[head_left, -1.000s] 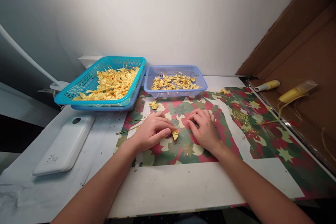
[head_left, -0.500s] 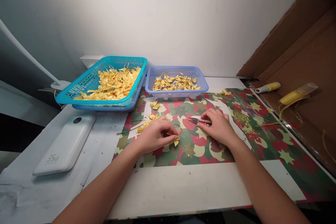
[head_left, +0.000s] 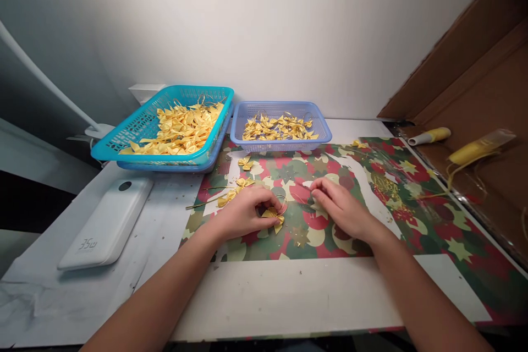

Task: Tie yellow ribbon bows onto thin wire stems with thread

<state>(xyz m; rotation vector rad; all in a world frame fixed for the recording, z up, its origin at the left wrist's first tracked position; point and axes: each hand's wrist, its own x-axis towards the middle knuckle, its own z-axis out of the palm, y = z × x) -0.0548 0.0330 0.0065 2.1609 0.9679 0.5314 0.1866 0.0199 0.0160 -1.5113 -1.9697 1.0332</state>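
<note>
A yellow ribbon bow (head_left: 279, 223) with a thin looped cord is pinched between the thumb and fingers of my left hand (head_left: 249, 212), just above the patterned sheet. To the right, my right hand (head_left: 340, 206) is closed in a pinch beside the cord's thin loose ends. What sits in its fingers is too small and blurred to name; the small snips seen there earlier do not show clearly. Left of my left hand lie more bows (head_left: 231, 195) with cord stems, and a single bow (head_left: 245, 163) rests farther back.
A turquoise basket (head_left: 165, 158) heaped with yellow bows stands at the back left, stacked on a blue one. Beside it is a smaller blue basket (head_left: 284, 146) of corded bows. A white power bank (head_left: 105, 225) lies left. Cord spools (head_left: 474, 148) and gold scraps (head_left: 385, 187) are right.
The snips' blades, plain in my right hand before, are no longer clearly visible. My right fingers have closed into a pinch. More of the bow shows under my left hand.
</note>
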